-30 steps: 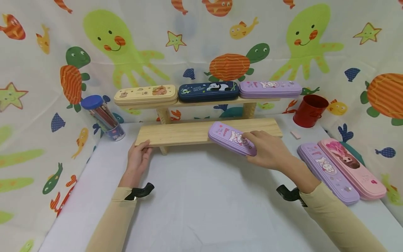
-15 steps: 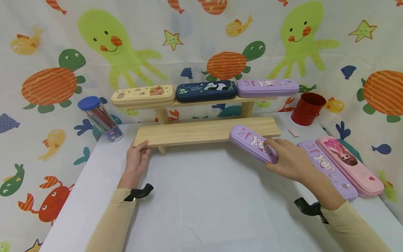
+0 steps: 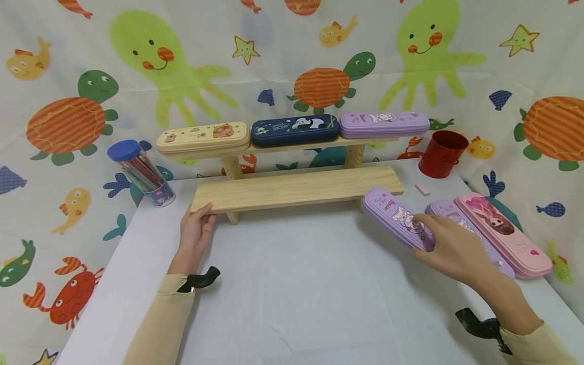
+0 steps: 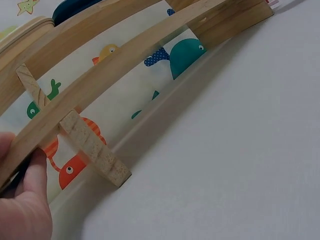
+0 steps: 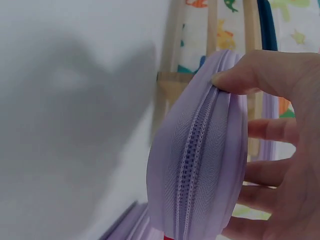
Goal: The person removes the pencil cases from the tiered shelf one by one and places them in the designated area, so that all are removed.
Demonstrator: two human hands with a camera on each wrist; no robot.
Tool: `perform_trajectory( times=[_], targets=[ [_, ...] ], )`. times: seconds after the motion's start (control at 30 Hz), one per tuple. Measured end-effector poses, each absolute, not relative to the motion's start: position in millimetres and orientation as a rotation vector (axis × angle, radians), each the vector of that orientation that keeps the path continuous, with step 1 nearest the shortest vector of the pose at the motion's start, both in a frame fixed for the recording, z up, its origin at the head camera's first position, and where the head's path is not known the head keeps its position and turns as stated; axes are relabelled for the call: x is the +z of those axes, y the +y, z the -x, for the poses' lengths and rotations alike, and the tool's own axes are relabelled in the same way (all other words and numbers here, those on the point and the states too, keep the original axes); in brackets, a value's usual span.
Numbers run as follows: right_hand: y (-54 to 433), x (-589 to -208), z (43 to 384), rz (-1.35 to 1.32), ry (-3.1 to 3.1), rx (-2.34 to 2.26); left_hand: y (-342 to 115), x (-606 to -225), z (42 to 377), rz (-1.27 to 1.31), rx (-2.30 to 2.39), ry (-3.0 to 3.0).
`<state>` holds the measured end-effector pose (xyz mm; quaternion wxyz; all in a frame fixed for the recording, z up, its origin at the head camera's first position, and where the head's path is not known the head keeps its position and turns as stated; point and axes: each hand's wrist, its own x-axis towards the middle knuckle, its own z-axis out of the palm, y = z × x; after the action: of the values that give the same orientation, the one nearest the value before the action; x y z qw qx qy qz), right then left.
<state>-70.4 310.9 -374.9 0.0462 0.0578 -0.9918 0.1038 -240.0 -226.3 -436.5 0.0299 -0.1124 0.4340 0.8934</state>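
Observation:
A two-tier wooden shelf (image 3: 292, 188) stands at the back of the white table. My left hand (image 3: 197, 230) grips the left end of its lower board, thumb on top and fingers underneath. In my right hand (image 3: 449, 248) is a purple zippered pencil case (image 3: 393, 215), held above the table just in front of the board's right end. The right wrist view shows the zipper side of that pencil case (image 5: 192, 160), with the thumb pressed on its edge. On the upper board sit a cream pencil case (image 3: 203, 137), a navy panda pencil case (image 3: 294, 129) and another purple one (image 3: 384, 124).
At the right, a purple pencil case (image 3: 495, 256) and a pink pencil case (image 3: 504, 233) lie side by side, partly behind my right hand. A red bucket (image 3: 441, 156) and a small pink block (image 3: 422, 189) stand nearby. Left of the shelf is a blue-lidded pencil tub (image 3: 142, 172).
My right hand has carried the purple pencil case rightward and nearer to me, away from the lower board. My left hand keeps its grip on the board. The head view has shifted slightly.

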Motion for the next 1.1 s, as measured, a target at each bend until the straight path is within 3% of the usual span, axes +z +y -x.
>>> perform_trajectory(
  times=[0.63, 1.1],
  targets=[
    [331, -392, 41, 0.189, -3.178, 0.228, -228, -436, 237, 0.329, 2.744, 1.399],
    [329, -400, 41, 0.240, -3.198, 0.210, -226, -441, 238, 0.297, 2.743, 1.391]
  ],
)
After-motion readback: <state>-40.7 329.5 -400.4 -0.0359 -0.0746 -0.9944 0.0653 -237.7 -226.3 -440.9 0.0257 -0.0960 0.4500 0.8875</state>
